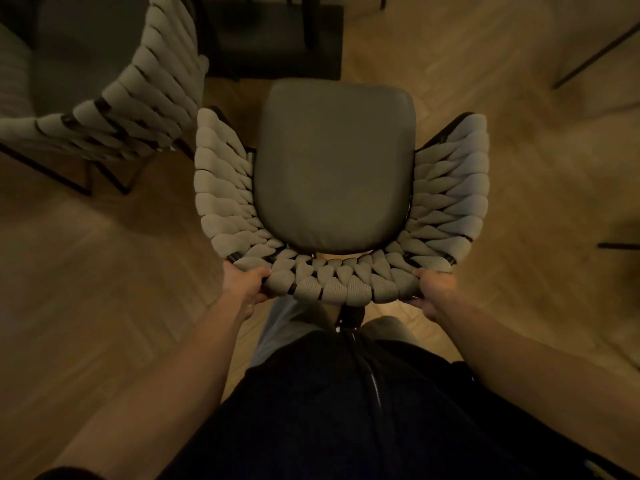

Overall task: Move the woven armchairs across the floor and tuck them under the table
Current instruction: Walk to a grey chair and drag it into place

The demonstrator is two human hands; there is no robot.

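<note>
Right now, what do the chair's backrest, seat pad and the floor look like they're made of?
Backrest: thick pale grey fabric cord, matte, knitted-looking, woven round a black frame, probably metal.
Seat pad: smooth grey leather or imitation, judging by its soft sheen.
Floor: wood-look boards in a herringbone pattern, satin finish; real wood or laminate is unclear.

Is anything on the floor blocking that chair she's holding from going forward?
Both hands grip the woven armchair. Straight ahead a dark chair stands close; a second woven armchair stands front-left. No table is clearly visible.
</note>
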